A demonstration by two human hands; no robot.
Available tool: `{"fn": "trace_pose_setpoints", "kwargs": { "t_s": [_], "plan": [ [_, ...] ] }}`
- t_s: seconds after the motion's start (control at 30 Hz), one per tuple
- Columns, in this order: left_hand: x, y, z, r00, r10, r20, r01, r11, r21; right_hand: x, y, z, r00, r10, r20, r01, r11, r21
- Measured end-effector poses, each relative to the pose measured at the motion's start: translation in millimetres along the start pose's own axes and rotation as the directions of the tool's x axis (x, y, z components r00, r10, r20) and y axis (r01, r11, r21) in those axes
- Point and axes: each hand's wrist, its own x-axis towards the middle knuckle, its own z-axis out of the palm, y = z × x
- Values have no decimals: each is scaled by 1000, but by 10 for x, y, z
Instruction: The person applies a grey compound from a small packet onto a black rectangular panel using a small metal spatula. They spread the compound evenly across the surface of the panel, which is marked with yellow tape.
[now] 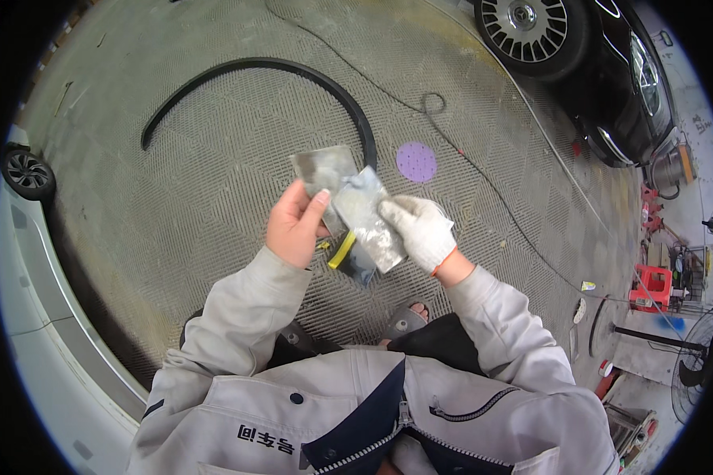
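My left hand (297, 220), bare, pinches a thin rectangular grey plate (323, 165) between thumb and fingers. In a white knitted glove, my right hand (420, 229) grips a second thin grey plate (364, 212), smeared with whitish residue like a putty spreader. The second plate overlaps the first in front of me. Just below them shows a dark flat piece with a yellow strip (341, 251); whether it is held or lies on the floor I cannot tell. Some of the fingers are hidden behind the plates.
A curved black trim strip (293, 65) and a purple sanding disc (417, 161) lie on the ridged floor. A thin hose (495, 186) crosses it. A black car (610, 79) stands far right, a pale car (71, 340) left. A red stool (651, 286) and fan (701, 364) are right.
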Motion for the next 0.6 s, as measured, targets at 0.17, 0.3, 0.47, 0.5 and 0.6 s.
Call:
{"fn": "trace_pose_setpoints", "kwargs": {
  "t_s": [0.17, 0.3, 0.47, 0.5, 0.6],
  "plan": [
    [65, -10, -97, 999, -3, 38, -3, 988, 153, 47, -103, -108, 931, -262, -255, 308, 937, 162],
    [35, -8, -91, 976, -216, -24, 200, 938, -284, -111, -99, 51, 836, -547, 42, 549, 835, -39],
    [6, 42, -57, 989, -85, -123, 66, 986, -156, -87, -127, 112, 929, -369, -10, 311, 798, -517],
    [2, 55, -65, 976, -131, -174, 100, 979, -176, -67, -148, 89, 943, -331, -35, 241, 752, -614],
    [-27, 29, -45, 990, -4, -140, -1, 999, -35, -63, -188, 86, 787, -604, -122, 422, 673, -607]
  ]
}}
